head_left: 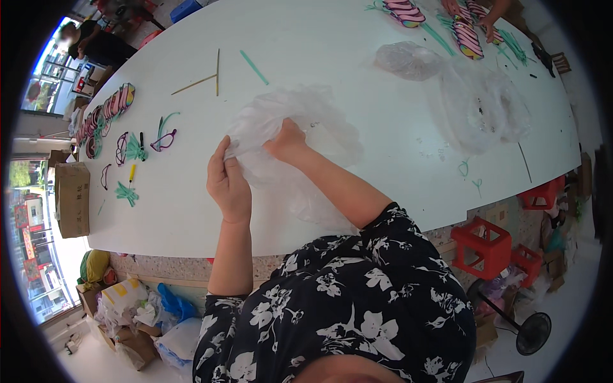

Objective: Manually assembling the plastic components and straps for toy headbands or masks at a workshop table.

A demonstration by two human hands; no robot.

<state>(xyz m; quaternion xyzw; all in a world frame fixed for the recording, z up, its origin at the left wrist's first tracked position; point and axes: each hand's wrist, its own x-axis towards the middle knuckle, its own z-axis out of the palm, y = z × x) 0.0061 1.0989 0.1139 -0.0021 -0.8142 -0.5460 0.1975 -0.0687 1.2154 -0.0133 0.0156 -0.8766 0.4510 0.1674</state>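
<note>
A thin, clear plastic bag (274,105) lies crumpled on the white table before me. My left hand (228,185) pinches its left edge between thumb and fingers. Closed on the same bag a little farther to the right is my right hand (288,142), its fingers partly hidden by the film. Small bits (313,126) show by the bag's right part; their kind is too small to tell. Left of my hands lie purple eyeglass frames (164,140), a yellow-handled screwdriver (132,172) and bunches of green strips (126,194).
Pink striped bundles (118,102) sit at the table's left edge. Thin sticks (218,73) and a green strip (254,67) lie beyond the bag. More plastic bags (408,60) are at right, near another person's hands (488,29) and striped bundles. Red stools (482,247) stand below right.
</note>
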